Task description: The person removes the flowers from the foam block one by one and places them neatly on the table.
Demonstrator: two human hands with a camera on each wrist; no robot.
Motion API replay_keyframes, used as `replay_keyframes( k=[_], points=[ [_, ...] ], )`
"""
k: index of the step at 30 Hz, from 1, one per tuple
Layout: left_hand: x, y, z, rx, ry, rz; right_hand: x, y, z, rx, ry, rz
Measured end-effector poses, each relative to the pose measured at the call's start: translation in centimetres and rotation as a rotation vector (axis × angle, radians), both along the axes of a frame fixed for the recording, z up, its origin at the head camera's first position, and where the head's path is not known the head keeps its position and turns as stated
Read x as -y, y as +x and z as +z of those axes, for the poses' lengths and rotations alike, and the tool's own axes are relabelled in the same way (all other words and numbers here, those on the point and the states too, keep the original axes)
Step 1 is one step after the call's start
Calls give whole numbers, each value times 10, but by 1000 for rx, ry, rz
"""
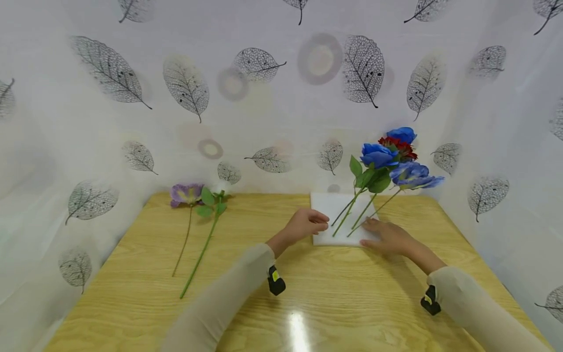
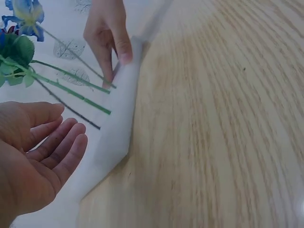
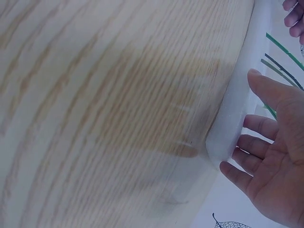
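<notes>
White, flat and rectangular, a foam-like block point(image 1: 323, 238) lay between two bare hands. The left hand point(image 1: 306, 225) was at its left edge, fingers loosely bent and holding nothing; whether the fingertips touched the block could not be told. The right hand point(image 1: 387, 237) rested at the near right corner, thumb and fingers spread and touching the block without closing round it.

Four stems met the top of the block, leaning toward the desk's far right corner. They bore two bright blue rose-like blooms, the nearer one point(image 1: 379, 155) with green leaves below it, a dark red ruffled flower point(image 1: 409, 154) crowded among them, and a blue-violet flower with wide petals point(image 1: 413, 177) lower on the right.

Long beige sleeves point(image 1: 242, 278) covered the arms, with a small black device point(image 1: 276, 287) at each wrist. The yellowish wood-grain desk point(image 1: 255, 230) carried the block at its far edge, right of the middle. Toward its far left corner lay a purple flower on a thin brown stem point(image 1: 186, 194) and, beside it, a thicker green stem with leaves point(image 1: 206, 247). Glare point(image 1: 298, 332) whitened the wood nearer the front.

Around the desk hung a pale curtain point(image 1: 264, 24) printed with black skeleton leaves point(image 1: 364, 68) and faint rings point(image 1: 304, 58).
</notes>
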State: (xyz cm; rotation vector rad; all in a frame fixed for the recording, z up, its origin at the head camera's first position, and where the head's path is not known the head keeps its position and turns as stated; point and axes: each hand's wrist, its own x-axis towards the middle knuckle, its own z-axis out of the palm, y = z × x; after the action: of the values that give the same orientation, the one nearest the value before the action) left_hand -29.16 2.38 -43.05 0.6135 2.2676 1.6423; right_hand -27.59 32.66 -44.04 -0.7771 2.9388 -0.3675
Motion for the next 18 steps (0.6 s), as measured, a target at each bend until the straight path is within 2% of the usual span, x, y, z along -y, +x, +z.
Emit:
replay_keyframes(
  k=[4, 10, 18],
  points=[
    [-14, -1, -7, 32, -3, 21, 1, 0, 0, 7, -3, -7],
    [-27, -5, -18, 21, -29, 34, 0, -1, -2, 12, 3, -15],
    [-34, -6, -21, -19, -78, 59, 1, 0, 1, 1, 6, -10]
  ],
)
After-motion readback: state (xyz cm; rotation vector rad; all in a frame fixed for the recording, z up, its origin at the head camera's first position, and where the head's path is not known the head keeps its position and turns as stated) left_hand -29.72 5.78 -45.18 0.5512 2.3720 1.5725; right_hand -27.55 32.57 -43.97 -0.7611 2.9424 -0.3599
